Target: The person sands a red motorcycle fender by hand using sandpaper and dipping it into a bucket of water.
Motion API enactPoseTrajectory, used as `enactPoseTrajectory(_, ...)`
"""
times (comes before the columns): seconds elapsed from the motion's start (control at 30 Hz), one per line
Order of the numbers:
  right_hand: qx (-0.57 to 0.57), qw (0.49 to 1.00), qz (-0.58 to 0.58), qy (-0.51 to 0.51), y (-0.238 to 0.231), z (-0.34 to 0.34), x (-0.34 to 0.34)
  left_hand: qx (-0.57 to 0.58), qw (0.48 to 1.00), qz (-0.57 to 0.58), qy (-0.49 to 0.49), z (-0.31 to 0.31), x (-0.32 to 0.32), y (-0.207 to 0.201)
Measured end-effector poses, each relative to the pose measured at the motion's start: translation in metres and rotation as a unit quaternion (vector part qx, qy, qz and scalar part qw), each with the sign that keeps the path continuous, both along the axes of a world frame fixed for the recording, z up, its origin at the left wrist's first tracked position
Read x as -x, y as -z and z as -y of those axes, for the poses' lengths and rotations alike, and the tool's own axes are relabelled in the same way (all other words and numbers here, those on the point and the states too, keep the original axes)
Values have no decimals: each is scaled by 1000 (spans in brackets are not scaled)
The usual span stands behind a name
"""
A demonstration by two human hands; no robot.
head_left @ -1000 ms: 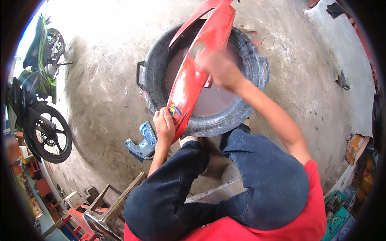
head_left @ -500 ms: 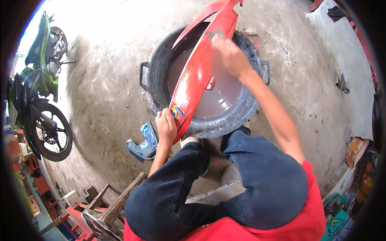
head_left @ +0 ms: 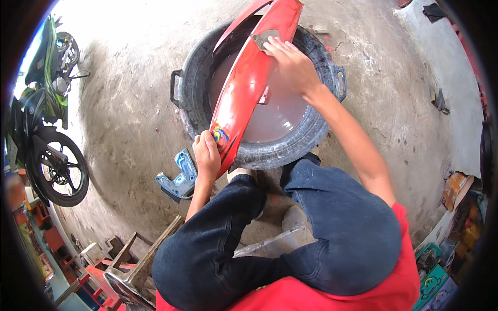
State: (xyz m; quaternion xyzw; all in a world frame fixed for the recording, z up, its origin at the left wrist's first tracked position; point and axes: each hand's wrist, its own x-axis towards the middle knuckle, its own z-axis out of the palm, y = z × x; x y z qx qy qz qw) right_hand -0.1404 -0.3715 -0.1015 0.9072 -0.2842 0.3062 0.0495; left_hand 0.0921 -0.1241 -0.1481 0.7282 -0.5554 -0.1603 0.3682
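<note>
A long red motorcycle fairing panel (head_left: 243,85) leans slantwise across a black tub (head_left: 282,158) of murky grey water. Its lower end, by a colourful sticker, is gripped by my left hand (head_left: 207,156), thumb on the top face. Higher up, my right hand (head_left: 295,67) presses a grey sheet that looks like sandpaper (head_left: 265,39) flat against the panel, fingers extended over it. The panel's far tip runs out of the picture at the top. Its underside is hidden.
A blue and white plastic piece (head_left: 179,176) lies on the concrete floor left of the tub. Motorcycles (head_left: 54,166) stand at the far left. A wooden stool frame (head_left: 150,254) is at lower left, and cardboard (head_left: 456,189) with clutter lines the right.
My right hand, smeared by motion earlier, now shows clearly with the sheet under its fingers, slightly higher in view. My left hand keeps its grip; the whole view has shifted slightly.
</note>
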Motion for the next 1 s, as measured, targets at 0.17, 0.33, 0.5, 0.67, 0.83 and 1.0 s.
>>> enactPoseTrajectory(0.17, -14, 976, -41, -214, 0, -28, -12, 5, 1000, 0, 4, -5, -4, 5)
enactPoseTrajectory(0.33, -22, 994, -6, -109, 14, -8, 0, 6, 1000, 3, 0, -1, -3, 3)
enactPoseTrajectory(0.5, -10, 997, -13, -71, -7, 11, 11, 8, 1000, -1, 5, 1, 1, 1)
enactPoseTrajectory(0.67, -21, 969, -46, -241, 2, -50, -14, 9, 1000, 3, 1, -2, -8, 7)
enactPoseTrajectory(0.83, 26, 999, 13, 20, -3, 14, 1, 11, 1000, 11, 5, 0, -3, -1)
enactPoseTrajectory(1.0, 0, 991, -27, -134, -14, 2, -11, 15, 1000, 11, 2, -7, -8, 2)
